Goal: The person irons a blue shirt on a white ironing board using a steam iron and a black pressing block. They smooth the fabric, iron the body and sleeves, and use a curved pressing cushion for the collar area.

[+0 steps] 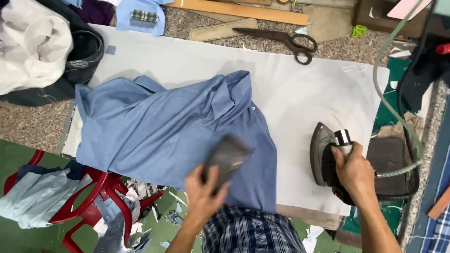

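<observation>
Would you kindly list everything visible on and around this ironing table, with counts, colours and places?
Shirt: one, blue, spread on the white cloth.
Cloth cover: one, white, over the table.
Iron: one, dark, stood on edge at the right.
Hose: one, greenish, curving from the iron's side.
Scissors: one pair, dark, at the far edge.
Wooden strip: one, tan, at the top.
Chair: one, red, lower left, holding pale fabric.
Garment pile: white and dark, upper left.
Block: one, dark, blurred, on the shirt.
Left hand: grips the block.
Right hand: grips the iron's handle.
</observation>
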